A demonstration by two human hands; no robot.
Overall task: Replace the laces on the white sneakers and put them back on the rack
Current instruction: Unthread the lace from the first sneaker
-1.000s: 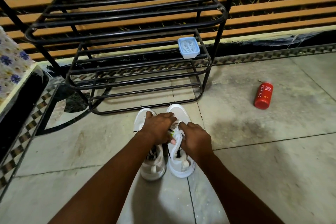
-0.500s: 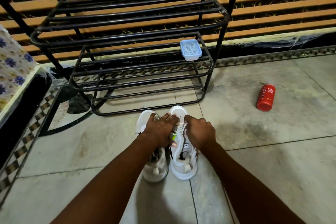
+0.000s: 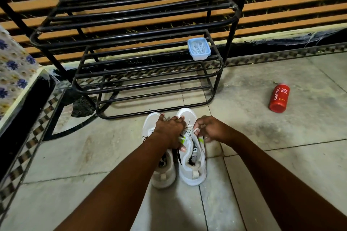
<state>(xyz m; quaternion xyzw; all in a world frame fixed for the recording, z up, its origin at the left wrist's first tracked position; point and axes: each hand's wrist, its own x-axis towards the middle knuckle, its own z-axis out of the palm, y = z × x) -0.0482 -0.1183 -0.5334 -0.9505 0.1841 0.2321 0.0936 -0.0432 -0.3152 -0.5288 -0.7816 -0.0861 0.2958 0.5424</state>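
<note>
The only writing we can read is on the red cylindrical plastic bottle (image 3: 278, 98), which lies on its side on the floor well to the right of the shoes. White letters spell CINTHOL along its length, with FOAM BODY WASH in smaller print beside it. A small label on the tongue of the white mesh sneaker with lime-green marks (image 3: 195, 171) is too small for us to make out.

That sneaker stands on the floor just in front of the black tubular metal shoe rack (image 3: 131, 30), toe toward it. It touches its mate, the plain white sneaker (image 3: 164, 173), on the left. The left hand (image 3: 170, 132) reaches across both shoes and grips the laced front of the green-marked one, fingers curled over it and thumb near the tongue. The right hand (image 3: 213, 129) pinches a flat white lace (image 3: 196, 130) at the shoe's right side. Black strands show between the shoes; we cannot tell what they belong to.

The pale grey stone-tile floor (image 3: 281, 155) is stained and has dark joints. A brown-and-cream checkered border runs along the wall of orange horizontal slats. A small clear plastic box with a pale blue lid (image 3: 199, 48) sits at the right end of a lower rack shelf. A cloth printed with blue flowers (image 3: 13, 65) fills the left edge.
</note>
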